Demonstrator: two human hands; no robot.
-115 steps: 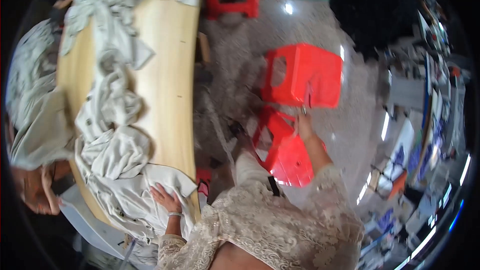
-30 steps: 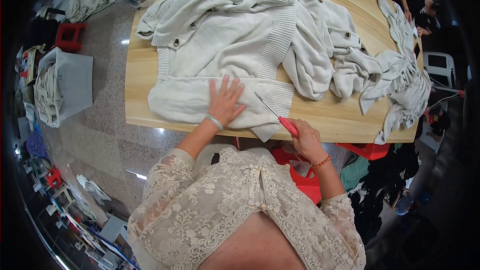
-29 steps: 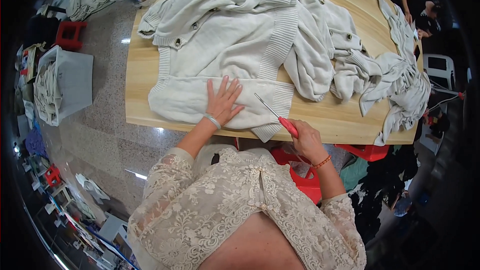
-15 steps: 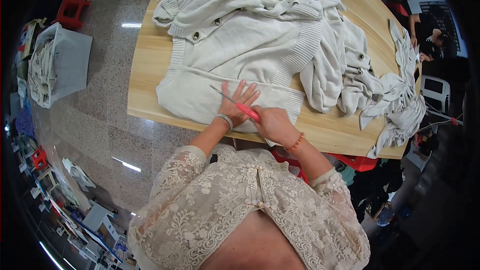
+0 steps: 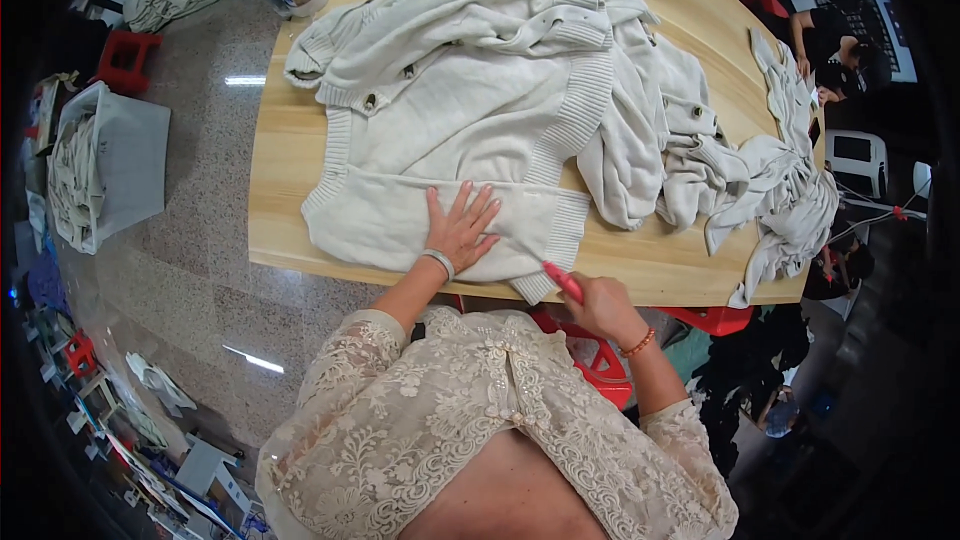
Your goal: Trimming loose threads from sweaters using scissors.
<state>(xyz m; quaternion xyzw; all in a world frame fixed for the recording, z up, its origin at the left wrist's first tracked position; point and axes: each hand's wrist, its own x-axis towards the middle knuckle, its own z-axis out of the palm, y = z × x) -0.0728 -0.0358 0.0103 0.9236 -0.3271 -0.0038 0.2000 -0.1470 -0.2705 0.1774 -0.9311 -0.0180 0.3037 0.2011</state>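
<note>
A pale grey knitted cardigan (image 5: pixel 440 125) with ribbed edges and dark buttons is spread on the wooden table. My left hand (image 5: pixel 462 232) lies flat on its near part, fingers spread, holding nothing. In my right hand (image 5: pixel 602 308) is a slim red-handled tool (image 5: pixel 565 283) with a thin metal shaft. Its shaft points toward the cardigan's ribbed edge, right of my left hand. Whether the tip touches the knit I cannot tell. The exact kind of tool is not clear.
More grey knitwear (image 5: pixel 690 145) lies to the right, with crumpled strips (image 5: pixel 790 210) by the table's right edge. A grey bin (image 5: pixel 135 160) of garments stands on the floor at left. Red stools (image 5: pixel 128 62) stand around. Another person (image 5: pixel 850 50) sits at far right.
My right hand has drawn the red-handled tool away from my left hand, to the right and nearer to me. My left hand stays flat on the cardigan.
</note>
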